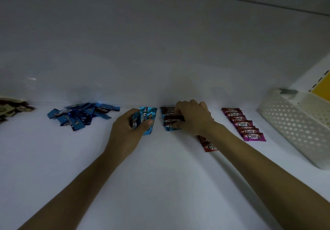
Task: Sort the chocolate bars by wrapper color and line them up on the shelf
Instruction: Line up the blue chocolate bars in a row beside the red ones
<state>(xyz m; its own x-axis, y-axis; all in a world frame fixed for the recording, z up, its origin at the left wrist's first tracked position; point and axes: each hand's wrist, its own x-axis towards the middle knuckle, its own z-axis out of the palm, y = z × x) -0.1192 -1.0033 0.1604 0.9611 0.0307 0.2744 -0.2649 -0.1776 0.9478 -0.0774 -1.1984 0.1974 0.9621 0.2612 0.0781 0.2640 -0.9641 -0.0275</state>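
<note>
My left hand grips a small bunch of light-blue chocolate bars on the white shelf. My right hand pinches a dark bar over a short row of blue-and-brown bars near the back wall. A row of red bars lies partly hidden under my right wrist. Further right, purple bars lie in an overlapping line. A loose heap of dark-blue bars sits to the left.
A white perforated basket stands at the right edge of the shelf, with a yellow panel behind it. A pile of beige and dark wrappers lies at the far left. The back wall rises right behind the rows.
</note>
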